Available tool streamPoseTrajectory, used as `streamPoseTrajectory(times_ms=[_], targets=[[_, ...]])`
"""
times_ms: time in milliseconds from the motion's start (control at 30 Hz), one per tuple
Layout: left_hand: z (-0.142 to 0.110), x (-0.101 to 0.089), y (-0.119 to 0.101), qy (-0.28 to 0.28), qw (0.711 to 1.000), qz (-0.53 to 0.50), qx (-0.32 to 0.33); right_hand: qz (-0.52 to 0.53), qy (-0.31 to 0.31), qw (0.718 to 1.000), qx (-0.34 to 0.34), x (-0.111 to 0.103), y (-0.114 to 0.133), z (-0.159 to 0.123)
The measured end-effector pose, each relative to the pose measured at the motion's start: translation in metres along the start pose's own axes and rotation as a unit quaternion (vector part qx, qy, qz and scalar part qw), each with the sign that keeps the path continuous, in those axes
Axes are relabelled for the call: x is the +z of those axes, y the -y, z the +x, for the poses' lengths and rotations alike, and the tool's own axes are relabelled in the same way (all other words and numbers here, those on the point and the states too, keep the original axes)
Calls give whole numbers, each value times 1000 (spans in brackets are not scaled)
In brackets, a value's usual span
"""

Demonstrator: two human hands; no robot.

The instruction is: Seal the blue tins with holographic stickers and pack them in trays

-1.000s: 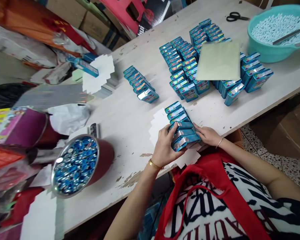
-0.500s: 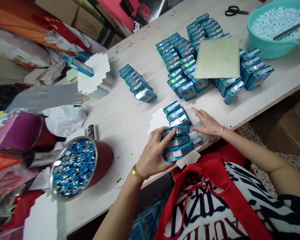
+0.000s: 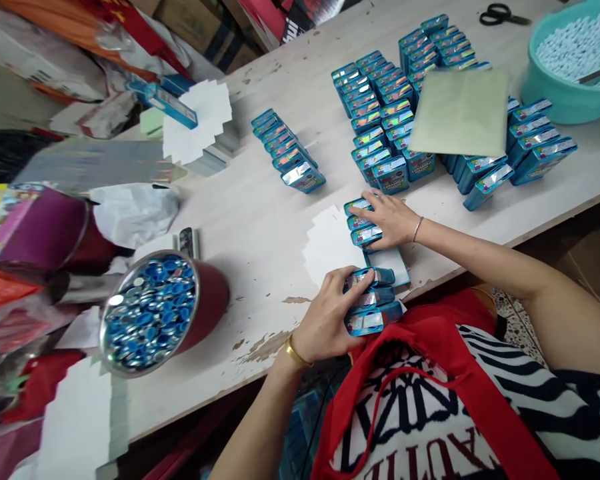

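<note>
Near the table's front edge, my left hand is wrapped round a row of three small blue boxes with shiny tops. Just beyond it, my right hand has its thumb and fingers closed round another set of small blue boxes, partly hidden under the fingers. White cards with jagged edges lie fanned out left of both sets. A pale, flat piece shows on the table between the two hands.
Rows of similar blue boxes stand farther back, with a pale green sheet across some. A teal basin of white pellets and scissors sit at the far right. On the left are a metal pot of blue-and-silver pieces and a white card stack.
My right hand has moved left from beside the farther blue boxes and closed on them. My left hand's boxes have come nearer my body, apart from the other set. The camera view has shifted.
</note>
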State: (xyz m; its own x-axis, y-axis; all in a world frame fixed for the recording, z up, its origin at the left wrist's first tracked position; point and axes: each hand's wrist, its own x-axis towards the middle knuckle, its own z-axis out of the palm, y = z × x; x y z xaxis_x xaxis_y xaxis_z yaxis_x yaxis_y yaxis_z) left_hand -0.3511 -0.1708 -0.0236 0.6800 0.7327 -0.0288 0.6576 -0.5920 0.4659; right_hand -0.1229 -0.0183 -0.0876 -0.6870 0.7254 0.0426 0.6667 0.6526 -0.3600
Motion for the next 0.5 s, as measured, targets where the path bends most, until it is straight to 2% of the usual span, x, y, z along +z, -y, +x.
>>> streamPoseTrajectory(times_ms=[100, 167, 267, 333, 367, 500], targets=[[0, -11, 4, 5, 1000, -16, 9, 34, -8, 999, -14, 2, -4, -4], [1, -20, 8, -15, 999, -30, 8, 79, -35, 996, -20, 7, -9, -14], [8, -26, 16, -75, 996, -39, 4, 175, -100, 979, 39, 23, -11, -46], [17, -21, 21, -90, 995, -36, 13, 230, -115, 961, 103, 38, -6, -73], [21, -17, 23, -90, 995, -32, 20, 245, -103, 957, 120, 46, -2, -86], [37, 12, 31, -105, 993, 2, 44, 240, -28, 964, 115, 73, 21, -119]])
